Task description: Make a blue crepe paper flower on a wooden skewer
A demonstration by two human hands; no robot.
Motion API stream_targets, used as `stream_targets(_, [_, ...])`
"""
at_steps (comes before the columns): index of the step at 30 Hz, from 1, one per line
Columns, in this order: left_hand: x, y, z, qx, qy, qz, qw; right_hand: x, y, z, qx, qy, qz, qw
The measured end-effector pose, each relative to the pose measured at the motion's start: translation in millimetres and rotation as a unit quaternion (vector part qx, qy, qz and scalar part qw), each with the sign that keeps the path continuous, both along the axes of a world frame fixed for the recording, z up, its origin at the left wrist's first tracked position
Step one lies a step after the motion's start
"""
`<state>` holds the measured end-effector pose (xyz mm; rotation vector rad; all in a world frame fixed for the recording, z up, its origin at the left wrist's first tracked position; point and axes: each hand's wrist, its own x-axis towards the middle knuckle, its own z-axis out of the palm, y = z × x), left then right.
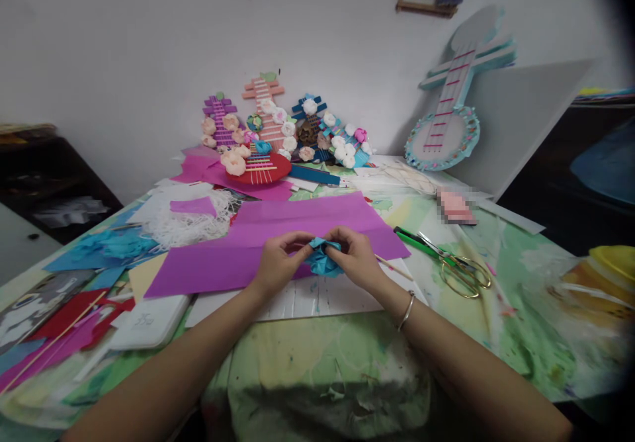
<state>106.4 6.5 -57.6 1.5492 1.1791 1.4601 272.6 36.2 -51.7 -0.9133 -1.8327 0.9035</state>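
A blue crepe paper flower (325, 261) with ruffled edges is held in the middle, just above the table. My left hand (282, 261) pinches its left side between thumb and fingers. On the other side, my right hand (356, 257) grips it the same way, thumb pressed on the petals. Purple paper (208, 268) lies spread out behind and under both hands. Beneath that sits a white board (342, 302) with dark lines. A thin wooden stick (394, 266) pokes out beside my right wrist.
Gold-handled scissors (464, 275) and a green cutter (417, 240) lie on the right. A white power bank (149, 323), blue paper scraps (106, 247) and white shredded paper (191, 223) are on the left. Several flower-decorated paper instruments (265, 118) lean against the wall; a yellow-lidded tub (608, 276) stands far right.
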Motion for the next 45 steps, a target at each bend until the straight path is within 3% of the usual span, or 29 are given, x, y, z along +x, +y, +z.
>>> stream_targets(16, [1,0,7.2,-0.014,-0.023,0.054,0.998,-3,0,4.1,-0.095,0.101,0.064,0.988])
stream_targets(23, [1,2,4.5,-0.032,-0.051,-0.007,0.998,-2,-2,4.9,-0.112,0.087,0.087,0.986])
stream_targets(30, [1,9,-5.0,-0.153,-0.166,-0.104,0.969,-2,1,1.5,-0.101,0.098,0.066,0.988])
stream_targets(34, [1,7,-5.0,-0.175,-0.178,-0.104,0.963,-2,1,2.0,-0.092,0.074,0.046,0.992])
stream_targets(41, [0,6,-0.2,-0.172,-0.133,-0.067,0.974,0,5,0.6,-0.09,0.018,0.049,0.995])
stream_targets(45, [4,1,3.7,-0.111,-0.045,-0.026,0.992,0,2,0.6,0.001,-0.043,0.006,0.999])
